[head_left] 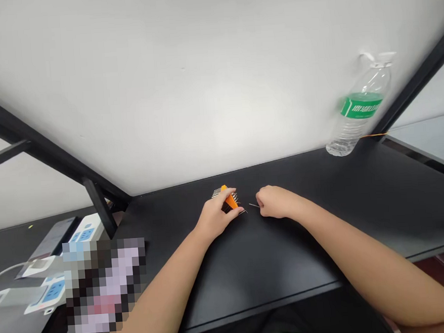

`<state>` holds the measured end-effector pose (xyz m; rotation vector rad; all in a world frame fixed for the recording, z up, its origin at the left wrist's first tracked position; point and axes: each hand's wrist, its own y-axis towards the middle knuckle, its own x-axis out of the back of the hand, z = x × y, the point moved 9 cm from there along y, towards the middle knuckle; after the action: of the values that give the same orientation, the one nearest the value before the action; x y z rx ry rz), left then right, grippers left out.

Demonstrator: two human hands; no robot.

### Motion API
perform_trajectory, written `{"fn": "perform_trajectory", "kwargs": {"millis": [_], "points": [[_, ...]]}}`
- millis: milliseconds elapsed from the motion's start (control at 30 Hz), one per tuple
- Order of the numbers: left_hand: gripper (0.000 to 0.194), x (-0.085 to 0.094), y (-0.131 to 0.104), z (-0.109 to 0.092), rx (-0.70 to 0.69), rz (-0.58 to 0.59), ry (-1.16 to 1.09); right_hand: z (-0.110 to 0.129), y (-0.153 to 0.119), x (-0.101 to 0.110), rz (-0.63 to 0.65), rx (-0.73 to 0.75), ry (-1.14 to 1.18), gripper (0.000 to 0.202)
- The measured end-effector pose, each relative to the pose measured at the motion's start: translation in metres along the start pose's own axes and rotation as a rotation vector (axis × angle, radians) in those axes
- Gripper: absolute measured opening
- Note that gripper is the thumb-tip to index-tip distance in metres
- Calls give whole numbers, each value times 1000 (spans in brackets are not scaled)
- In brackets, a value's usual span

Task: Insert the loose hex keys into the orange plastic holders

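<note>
Head view: clasping orange holder in left grip over black worktop, pinching thin metal rod in right grip just beside, ideally bracing holder firmly, angling rod gently.

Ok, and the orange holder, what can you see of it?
The orange holder is narrow and bar-like, plastic by its look, with a row of thin metallic prongs sticking out on both sides. It sits tilted in the left hand, between thumb and fingers, which partly cover it. It's over the black tabletop; whether it touches that, I can't tell.
</note>
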<state>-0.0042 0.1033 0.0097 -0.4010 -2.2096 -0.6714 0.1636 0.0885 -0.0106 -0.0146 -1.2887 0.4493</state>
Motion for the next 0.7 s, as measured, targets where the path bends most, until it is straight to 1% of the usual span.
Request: {"fn": "perform_trajectory", "kwargs": {"millis": [67,100,233,300,400,500,600,700], "points": [[56,-1,0,-1,-8,11,7,2,-2,4,-49,10,-60,7],[57,-2,0,-1,-8,14,7,5,-3,7,-81,43,-59,7],[60,-1,-1,2,7,4,0,24,-9,20,-219,284,100,11],[60,-1,-1,2,11,4,-4,30,-12,26,-276,364,164,13],[60,-1,-1,1,5,11,-12,33,-14,31,-324,405,201,15],[59,0,-1,0,1,3,-3,36,-15,30,-321,430,206,16],[59,0,-1,-1,7,11,21,37,-17,30,-320,445,166,16],[61,0,-1,-3,0,29,61,37,-23,34,-363,445,103,20]]}}
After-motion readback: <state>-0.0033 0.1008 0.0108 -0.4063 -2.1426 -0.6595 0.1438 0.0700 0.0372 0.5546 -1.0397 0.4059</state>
